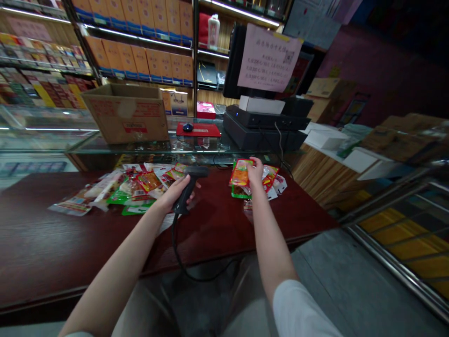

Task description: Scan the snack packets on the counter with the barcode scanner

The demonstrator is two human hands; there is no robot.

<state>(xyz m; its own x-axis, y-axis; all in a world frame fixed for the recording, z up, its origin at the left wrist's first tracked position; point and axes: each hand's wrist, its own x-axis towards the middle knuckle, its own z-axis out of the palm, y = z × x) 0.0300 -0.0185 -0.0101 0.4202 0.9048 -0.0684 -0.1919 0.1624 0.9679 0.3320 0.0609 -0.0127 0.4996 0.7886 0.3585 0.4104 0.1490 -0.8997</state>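
Note:
My left hand (176,193) is wrapped round the handle of a black barcode scanner (191,185), whose head points right and whose cable (182,262) hangs off the counter's front edge. My right hand (255,172) pinches an orange-red snack packet (240,172) and holds it up over a small pile of packets (271,182) on the dark red counter (217,224). A larger spread of snack packets (122,189) lies to the left of the scanner.
Behind the counter a glass shelf (147,149) carries a cardboard box (128,112), a red mouse pad with a mouse (198,129) and a black register (266,126) with a pink notice (268,63). Shelves of boxed goods (140,56) fill the back wall. White boxes (326,138) sit at right.

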